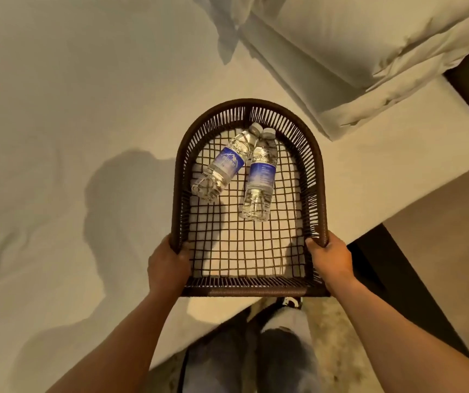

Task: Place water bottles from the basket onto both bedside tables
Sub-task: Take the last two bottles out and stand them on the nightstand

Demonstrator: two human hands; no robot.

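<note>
Left hand [168, 262] clamped on basket [249, 290] near-left rim | right hand [329, 258] clamped on near-right rim | basket over bed [57, 109] | two bottles lying at far end: left bottle [222, 167], right bottle [260, 177], caps touching | pillows [355, 46] far right

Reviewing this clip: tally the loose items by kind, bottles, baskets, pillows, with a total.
Clear plastic water bottles with blue labels: 2 (left one, right one), lying in the basket
Dark brown woven basket: 1, gripped by left hand and right hand
White pillows: 2, stacked
Total: 5
</note>
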